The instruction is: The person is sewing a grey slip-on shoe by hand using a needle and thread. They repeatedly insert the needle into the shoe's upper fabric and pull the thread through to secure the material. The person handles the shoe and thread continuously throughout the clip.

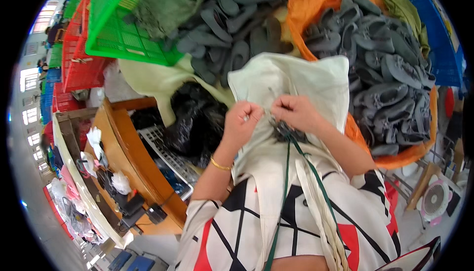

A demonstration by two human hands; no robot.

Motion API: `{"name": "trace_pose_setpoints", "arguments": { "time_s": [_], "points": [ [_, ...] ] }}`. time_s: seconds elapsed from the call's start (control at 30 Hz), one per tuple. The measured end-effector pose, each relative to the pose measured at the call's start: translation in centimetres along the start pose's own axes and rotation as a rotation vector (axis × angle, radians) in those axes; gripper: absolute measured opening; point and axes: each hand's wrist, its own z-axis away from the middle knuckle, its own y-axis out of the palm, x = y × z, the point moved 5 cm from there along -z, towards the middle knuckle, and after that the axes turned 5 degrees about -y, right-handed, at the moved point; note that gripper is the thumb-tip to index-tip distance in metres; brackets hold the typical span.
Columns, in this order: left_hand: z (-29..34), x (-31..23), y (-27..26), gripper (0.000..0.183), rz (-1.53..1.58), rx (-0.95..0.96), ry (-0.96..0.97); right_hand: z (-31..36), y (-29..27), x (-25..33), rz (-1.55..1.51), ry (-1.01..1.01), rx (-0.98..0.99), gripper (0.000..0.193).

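Note:
My left hand (244, 121) is closed in a pinch over a white cloth apron (316, 81) spread out in front of me. Close beside it, my right hand (296, 114) has thumb and fingers pressed together. Whatever is between the fingertips of either hand is too small to make out. Just under my right hand lies a small dark bundle (289, 132) on the apron. Dark green cords (285, 192) run down from it over my patterned clothing. A gold bangle (220, 164) circles my left wrist.
Dark grey shoes (390, 68) fill an orange sack (308, 11) at right. More shoes (217, 21) lie heaped by a tilted green crate (131, 43). A black plastic bag (190, 123) and wooden desk (140, 172) are at left, a small fan (435, 199) at lower right.

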Motion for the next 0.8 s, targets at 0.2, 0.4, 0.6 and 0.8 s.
{"name": "trace_pose_setpoints", "arguments": {
  "time_s": [0.2, 0.4, 0.6, 0.8],
  "points": [
    [-0.4, 0.3, 0.5, 0.012, 0.995, 0.094, -0.514, 0.1, 2.1, 3.0, 0.553, -0.636, -0.28, 0.013],
    [-0.3, 0.7, 1.9, 0.014, 0.368, -0.075, -0.302, 0.8, 2.4, 4.1, 0.561, -0.642, -0.088, 0.013],
    [0.5, -1.8, 1.9, 0.007, 0.651, 0.447, -0.538, 0.9, -0.2, 4.1, 0.169, -0.291, 0.062, 0.01],
    [0.5, -2.9, 2.1, 0.016, 0.502, 0.304, -0.383, 0.5, -0.5, 2.8, -0.066, -0.2, 0.151, 0.012]
  ]
}}
